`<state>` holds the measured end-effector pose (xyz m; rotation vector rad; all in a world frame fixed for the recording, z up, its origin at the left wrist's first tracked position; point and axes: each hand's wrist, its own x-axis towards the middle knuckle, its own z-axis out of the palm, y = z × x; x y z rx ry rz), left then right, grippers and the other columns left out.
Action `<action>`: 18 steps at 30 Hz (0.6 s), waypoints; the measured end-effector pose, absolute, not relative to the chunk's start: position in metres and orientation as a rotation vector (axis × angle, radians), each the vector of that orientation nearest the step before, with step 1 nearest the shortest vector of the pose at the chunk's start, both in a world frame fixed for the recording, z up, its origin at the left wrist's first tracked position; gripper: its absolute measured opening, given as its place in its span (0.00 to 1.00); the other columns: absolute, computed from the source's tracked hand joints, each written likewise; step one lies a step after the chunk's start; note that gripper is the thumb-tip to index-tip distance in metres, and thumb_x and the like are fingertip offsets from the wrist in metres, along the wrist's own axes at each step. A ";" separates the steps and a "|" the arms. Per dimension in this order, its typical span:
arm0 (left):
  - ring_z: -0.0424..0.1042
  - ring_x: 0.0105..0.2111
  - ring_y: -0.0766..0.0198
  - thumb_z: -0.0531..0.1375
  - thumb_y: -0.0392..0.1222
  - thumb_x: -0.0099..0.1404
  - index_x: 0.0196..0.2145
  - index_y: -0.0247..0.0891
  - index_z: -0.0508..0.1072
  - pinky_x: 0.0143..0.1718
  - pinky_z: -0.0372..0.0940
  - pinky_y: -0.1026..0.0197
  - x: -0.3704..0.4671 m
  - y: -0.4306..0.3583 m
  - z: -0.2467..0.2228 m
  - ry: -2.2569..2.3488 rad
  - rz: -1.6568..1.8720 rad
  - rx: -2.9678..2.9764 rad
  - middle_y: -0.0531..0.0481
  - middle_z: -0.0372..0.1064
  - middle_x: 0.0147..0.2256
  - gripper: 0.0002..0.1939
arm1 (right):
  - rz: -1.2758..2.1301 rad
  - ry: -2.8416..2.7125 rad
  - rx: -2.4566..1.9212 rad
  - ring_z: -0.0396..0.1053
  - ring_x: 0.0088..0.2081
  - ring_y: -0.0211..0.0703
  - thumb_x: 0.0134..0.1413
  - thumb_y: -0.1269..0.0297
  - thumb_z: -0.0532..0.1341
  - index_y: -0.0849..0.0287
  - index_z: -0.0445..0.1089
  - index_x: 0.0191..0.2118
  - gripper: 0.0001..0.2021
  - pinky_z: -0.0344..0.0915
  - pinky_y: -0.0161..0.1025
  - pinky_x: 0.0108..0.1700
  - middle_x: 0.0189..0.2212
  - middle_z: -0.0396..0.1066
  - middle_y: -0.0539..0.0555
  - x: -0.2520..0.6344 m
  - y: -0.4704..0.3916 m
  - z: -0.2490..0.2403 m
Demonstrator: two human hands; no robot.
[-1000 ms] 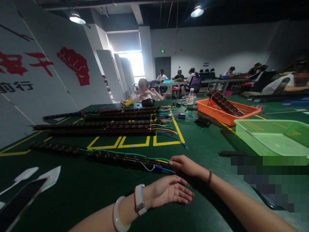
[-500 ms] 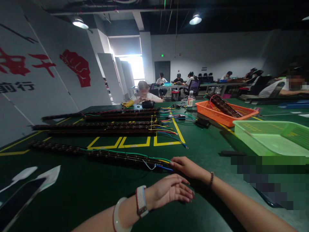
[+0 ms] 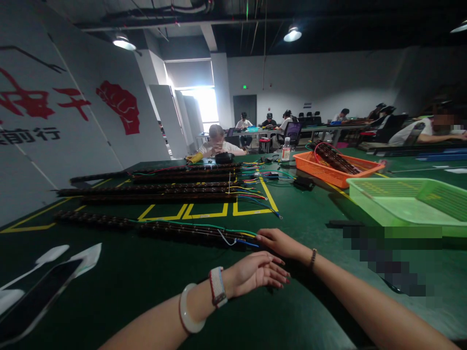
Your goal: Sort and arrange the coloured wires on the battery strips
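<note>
A long dark segmented strip (image 3: 189, 232) lies across the green table, with a second dark section (image 3: 95, 219) to its left. Green, yellow and blue wires (image 3: 242, 233) come out of its right end, where a thin white tie (image 3: 226, 238) loops loosely. My right hand (image 3: 279, 242) rests at those wire ends, its fingertips closed on them; the exact grip is partly hidden. Nearer to me, my left hand (image 3: 255, 274) hovers palm sideways, fingers apart and holding nothing. A woven watch band (image 3: 218, 287) and a pale bangle (image 3: 189, 311) circle that wrist.
Several similar dark strips (image 3: 164, 189) lie beyond, over yellow tape outlines. At right stand an orange basket (image 3: 328, 170) with a dark bundle and a green basket (image 3: 401, 184). A phone (image 3: 36, 296) lies at left. A person (image 3: 219, 143) sits across the table.
The view has shifted slightly, so the table things appear a little displaced. Both hands keep nearly the same pose beside the strip's wire ends.
</note>
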<state>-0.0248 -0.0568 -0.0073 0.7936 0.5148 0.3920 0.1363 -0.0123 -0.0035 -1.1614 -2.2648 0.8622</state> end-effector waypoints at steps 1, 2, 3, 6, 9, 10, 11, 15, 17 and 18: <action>0.73 0.34 0.60 0.50 0.39 0.64 0.40 0.27 0.70 0.41 0.62 0.57 -0.024 -0.057 -0.007 0.516 0.397 0.794 0.37 0.73 0.36 0.14 | 0.861 -2.265 -1.159 0.58 0.28 0.35 0.62 0.50 0.46 0.61 0.64 0.32 0.20 0.56 0.32 0.30 0.26 0.63 0.48 0.136 -0.012 -0.003; 0.73 0.34 0.60 0.50 0.40 0.64 0.40 0.27 0.70 0.40 0.62 0.58 -0.024 -0.057 -0.007 0.519 0.404 0.797 0.36 0.73 0.36 0.14 | 0.857 -2.267 -1.164 0.58 0.28 0.35 0.62 0.50 0.46 0.61 0.64 0.32 0.20 0.56 0.32 0.30 0.26 0.63 0.48 0.136 -0.012 -0.003; 0.73 0.33 0.60 0.50 0.40 0.65 0.39 0.27 0.70 0.39 0.62 0.58 -0.023 -0.057 -0.007 0.524 0.410 0.801 0.36 0.73 0.36 0.14 | 0.853 -2.268 -1.173 0.58 0.27 0.35 0.62 0.49 0.46 0.61 0.64 0.31 0.21 0.56 0.32 0.30 0.26 0.63 0.48 0.136 -0.012 -0.003; 0.73 0.31 0.62 0.49 0.40 0.66 0.39 0.26 0.70 0.34 0.62 0.62 -0.021 -0.058 -0.006 0.542 0.418 0.817 0.36 0.73 0.36 0.14 | 0.839 -2.275 -1.197 0.57 0.26 0.35 0.61 0.48 0.46 0.61 0.64 0.31 0.21 0.55 0.32 0.29 0.25 0.62 0.47 0.135 -0.012 -0.003; 0.73 0.30 0.64 0.49 0.39 0.66 0.38 0.27 0.70 0.31 0.61 0.65 -0.020 -0.057 -0.007 0.544 0.415 0.817 0.35 0.73 0.36 0.14 | 0.829 -2.275 -1.197 0.56 0.26 0.34 0.61 0.48 0.46 0.61 0.64 0.31 0.21 0.54 0.32 0.28 0.24 0.61 0.47 0.134 -0.011 -0.005; 0.73 0.30 0.65 0.49 0.38 0.66 0.37 0.27 0.70 0.30 0.61 0.65 -0.019 -0.056 -0.007 0.541 0.413 0.816 0.35 0.73 0.36 0.13 | 0.824 -2.275 -1.196 0.56 0.25 0.34 0.61 0.48 0.46 0.61 0.64 0.30 0.21 0.54 0.32 0.28 0.24 0.61 0.47 0.134 -0.011 -0.005; 0.73 0.30 0.65 0.49 0.38 0.66 0.37 0.27 0.70 0.30 0.61 0.65 -0.019 -0.056 -0.008 0.536 0.410 0.816 0.35 0.73 0.36 0.13 | 0.819 -2.277 -1.195 0.56 0.25 0.34 0.61 0.48 0.46 0.61 0.64 0.30 0.21 0.53 0.32 0.28 0.23 0.61 0.47 0.134 -0.011 -0.006; 0.73 0.30 0.64 0.49 0.38 0.65 0.38 0.27 0.70 0.31 0.61 0.65 -0.020 -0.054 -0.011 0.520 0.403 0.823 0.35 0.73 0.36 0.13 | 0.813 -2.279 -1.191 0.56 0.25 0.34 0.61 0.49 0.47 0.61 0.64 0.30 0.21 0.53 0.32 0.28 0.24 0.61 0.47 0.135 -0.009 -0.009; 0.73 0.30 0.64 0.49 0.38 0.65 0.38 0.27 0.70 0.32 0.62 0.64 -0.020 -0.054 -0.010 0.521 0.401 0.829 0.35 0.73 0.36 0.14 | 0.820 -2.273 -1.191 0.56 0.26 0.34 0.61 0.49 0.47 0.61 0.63 0.30 0.21 0.54 0.32 0.28 0.24 0.61 0.47 0.135 -0.008 -0.010; 0.72 0.30 0.64 0.48 0.39 0.66 0.39 0.26 0.70 0.32 0.62 0.64 -0.021 -0.055 -0.009 0.523 0.399 0.831 0.36 0.73 0.36 0.14 | 0.826 -2.271 -1.191 0.56 0.26 0.34 0.61 0.49 0.47 0.61 0.63 0.30 0.21 0.54 0.32 0.28 0.24 0.61 0.47 0.135 -0.008 -0.010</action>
